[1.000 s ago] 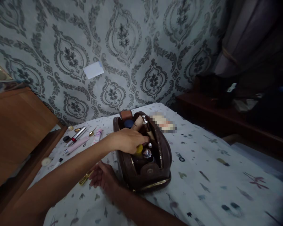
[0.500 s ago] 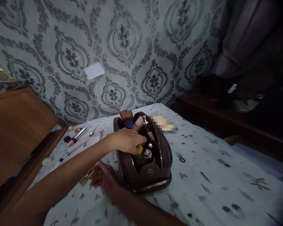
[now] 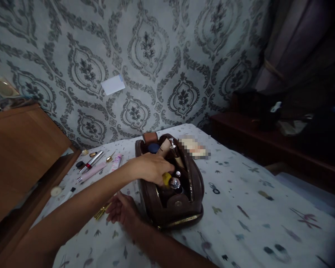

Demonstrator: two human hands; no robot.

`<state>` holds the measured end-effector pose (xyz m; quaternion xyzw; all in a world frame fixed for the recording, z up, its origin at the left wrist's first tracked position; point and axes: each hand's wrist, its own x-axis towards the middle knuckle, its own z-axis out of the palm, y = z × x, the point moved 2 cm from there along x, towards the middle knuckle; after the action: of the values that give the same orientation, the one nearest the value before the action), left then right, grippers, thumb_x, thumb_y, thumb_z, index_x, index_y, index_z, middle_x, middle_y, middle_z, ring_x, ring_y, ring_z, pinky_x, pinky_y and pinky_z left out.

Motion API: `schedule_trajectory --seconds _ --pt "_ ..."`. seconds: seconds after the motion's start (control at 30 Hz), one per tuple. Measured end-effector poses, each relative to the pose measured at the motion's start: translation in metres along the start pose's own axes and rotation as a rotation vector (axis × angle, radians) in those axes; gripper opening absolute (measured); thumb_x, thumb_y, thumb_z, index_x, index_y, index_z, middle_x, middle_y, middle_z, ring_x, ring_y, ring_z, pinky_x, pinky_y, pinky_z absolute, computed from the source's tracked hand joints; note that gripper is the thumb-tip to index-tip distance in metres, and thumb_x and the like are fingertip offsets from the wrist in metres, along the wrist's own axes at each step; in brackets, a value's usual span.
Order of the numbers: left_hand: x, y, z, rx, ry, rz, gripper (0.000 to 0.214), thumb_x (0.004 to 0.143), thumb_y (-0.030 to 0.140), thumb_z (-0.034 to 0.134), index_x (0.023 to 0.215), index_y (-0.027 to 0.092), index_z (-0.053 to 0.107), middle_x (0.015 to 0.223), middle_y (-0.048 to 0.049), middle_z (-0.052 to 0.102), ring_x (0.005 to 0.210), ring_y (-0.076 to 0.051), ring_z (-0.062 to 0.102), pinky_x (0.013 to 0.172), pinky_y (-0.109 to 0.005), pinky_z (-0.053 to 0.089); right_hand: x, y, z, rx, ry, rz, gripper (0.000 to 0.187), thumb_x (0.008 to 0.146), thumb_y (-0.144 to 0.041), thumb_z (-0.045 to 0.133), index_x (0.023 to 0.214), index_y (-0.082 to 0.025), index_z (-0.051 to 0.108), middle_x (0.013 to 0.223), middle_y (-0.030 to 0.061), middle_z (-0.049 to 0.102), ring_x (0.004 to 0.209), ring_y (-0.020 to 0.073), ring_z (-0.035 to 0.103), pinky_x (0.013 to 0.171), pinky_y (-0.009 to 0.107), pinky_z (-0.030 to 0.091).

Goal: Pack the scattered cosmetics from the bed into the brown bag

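A brown makeup bag (image 3: 170,212) stands unzipped on the patterned sheet. My left hand (image 3: 150,169) reaches into it from the left, its fingers bent downward and their tips hidden. Beside those fingers is a yellow cap (image 3: 166,179), next to a clear rounded cap (image 3: 174,182). A beige tube (image 3: 164,147) and a silver-topped bottle (image 3: 176,154) lean at the far side, near a dark blue round item (image 3: 153,148). My right hand (image 3: 123,212) rests left of the bag with fingers loosely curled and apart. A gold tube (image 3: 101,212) lies at its fingertips.
Left on the sheet (image 3: 240,230) lie a silver tube (image 3: 92,161), a pink tube (image 3: 92,172), a purple-white tube (image 3: 116,162), a cream round item (image 3: 56,191) and other small cosmetics. A blurred-out flat item (image 3: 194,147) lies behind the bag. A wooden board (image 3: 25,141) borders the left.
The view has shifted very slightly. My left hand stays in the bag with barely any movement, and my right hand keeps its place beside the gold tube.
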<state>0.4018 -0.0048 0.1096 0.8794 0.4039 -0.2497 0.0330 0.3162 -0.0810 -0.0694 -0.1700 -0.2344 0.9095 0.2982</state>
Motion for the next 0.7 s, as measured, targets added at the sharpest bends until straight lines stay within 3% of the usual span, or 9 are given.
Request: schedule_trajectory --seconds 0.27,0.7 --pt "-0.0015 -0.0004 -0.0002 0.022 0.010 0.086 0.034 0.074 0.023 0.061 0.107 0.026 0.062 0.098 -0.0013 0.068 0.089 -0.022 0.063 0.058 -0.026 0.038 -0.0036 -0.0034 0.0032 -0.019 0.031 0.007 0.062 0.071 -0.073 0.062 0.068 -0.011 0.062 0.051 0.0015 0.064 0.037 0.0118 0.058 0.038 0.022 0.032" --pt "0.0002 -0.0053 0.0003 -0.065 0.022 0.066 0.045 0.074 0.039 0.072 0.114 0.024 0.061 0.100 -0.0023 0.065 0.088 -0.021 0.061 0.065 -0.026 0.040 -0.0008 0.0005 -0.0004 0.003 -0.012 -0.011 0.061 0.073 -0.072 0.063 0.072 -0.011 0.063 0.053 0.0023 0.065 0.039 0.0121 0.058 0.040 0.022 0.032"
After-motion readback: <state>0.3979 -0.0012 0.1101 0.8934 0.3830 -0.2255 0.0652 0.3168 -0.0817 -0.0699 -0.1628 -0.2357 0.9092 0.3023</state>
